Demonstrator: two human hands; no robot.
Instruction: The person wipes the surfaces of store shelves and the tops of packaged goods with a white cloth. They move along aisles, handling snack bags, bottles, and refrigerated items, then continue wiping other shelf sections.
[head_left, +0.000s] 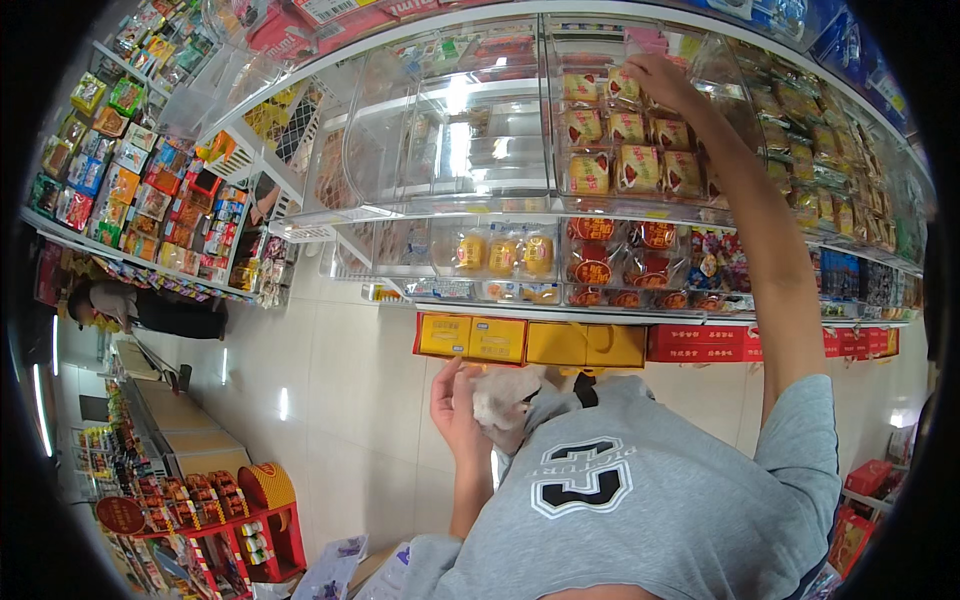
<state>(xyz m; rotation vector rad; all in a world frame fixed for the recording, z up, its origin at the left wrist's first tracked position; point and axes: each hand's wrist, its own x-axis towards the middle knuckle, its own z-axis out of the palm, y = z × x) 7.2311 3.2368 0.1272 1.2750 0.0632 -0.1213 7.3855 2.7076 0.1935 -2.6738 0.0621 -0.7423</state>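
My right hand (660, 79) reaches into a clear plastic bin, with its fingertips at the top of a wrapped snack cake (623, 87). Whether the fingers pinch that packet cannot be told. Rows of similar yellow-and-white wrapped cakes (639, 169) fill the bin nearer to me. Low in front of my body, my left hand (456, 401) is raised with bent fingers, beside a whitish fluffy item (501, 403) that seems to hang near a black strap. Part of the left hand is hidden by this item, and its grip on it is unclear.
Clear bin walls (550, 112) divide the shelf. Below are yellow round packaged cakes (502, 255) and red-labelled packets (592, 262). Yellow boxes (471, 337) and red boxes (705, 343) line the shelf's foot. A person (150, 307) stands at the far left; a red display stand (281, 540) is lower left.
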